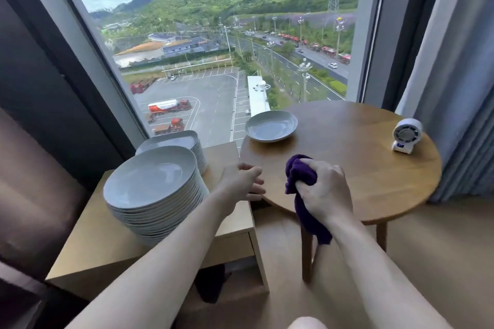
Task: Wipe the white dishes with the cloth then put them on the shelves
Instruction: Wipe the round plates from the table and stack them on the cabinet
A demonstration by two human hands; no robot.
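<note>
Your right hand (324, 191) holds the bunched purple cloth (299, 175) over the near left edge of the round worktop (347, 157), fingers clamped round it. Your left hand (242, 181) is at that same edge, fingers loosely curled and holding nothing. One white dish (271, 125) sits at the worktop's far left edge. The near plate stack (152, 184) stands on the low cabinet (107, 248).

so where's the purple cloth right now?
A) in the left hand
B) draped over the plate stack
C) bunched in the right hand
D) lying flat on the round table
C: the right hand grips the bunched purple cloth over the near edge of the round table, with a tail of cloth hanging below the fist. The left hand holds no cloth.
</note>
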